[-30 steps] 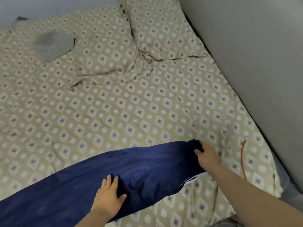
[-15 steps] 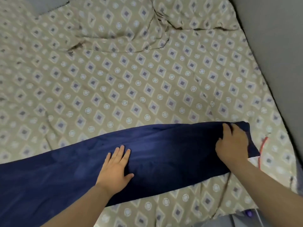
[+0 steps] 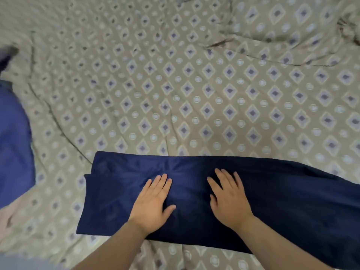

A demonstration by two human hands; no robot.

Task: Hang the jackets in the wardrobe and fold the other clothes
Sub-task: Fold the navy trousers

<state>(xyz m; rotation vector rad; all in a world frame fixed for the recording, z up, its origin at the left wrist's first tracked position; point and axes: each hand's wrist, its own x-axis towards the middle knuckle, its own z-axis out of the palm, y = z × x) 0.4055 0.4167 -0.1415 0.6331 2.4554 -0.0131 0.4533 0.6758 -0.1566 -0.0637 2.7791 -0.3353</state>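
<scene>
two hands in view, both flat on one navy garment (image 3: 272, 201). the garment lies folded into a long band across the near part of the bed sheet (image 3: 194, 94), with its left end squared off and layered edges showing, and its right end running out of frame. left hand (image 3: 153, 201) lies palm down on the garment's middle, fingers straight and close together, thumb out to the right, gripping nothing. right hand (image 3: 228, 197) is just right of it on the garment, also palm down, fingers straight and slightly spread, gripping nothing. the two hands are near each other but apart, with a strip of navy fabric between the thumbs. two bare forearms come in from the bottom edge across the garment's near edge. one bed sheet, beige with a repeating print of dark diamonds and pale circles, wrinkled, lies under the garment and all around it. one pillow (image 3: 292, 26) in the same print sits far beyond the garment, up to the right. one lighter blue cloth (image 3: 13, 143) is well left of the garment, cut by the frame edge and blurred; can't tell what kind of clothing. one pinkish cloth patch (image 3: 5, 213) is left of the garment's near corner, blurred. one dark blurred shape (image 3: 7, 55) is far left, beyond the blue cloth; can't tell what it is.
</scene>
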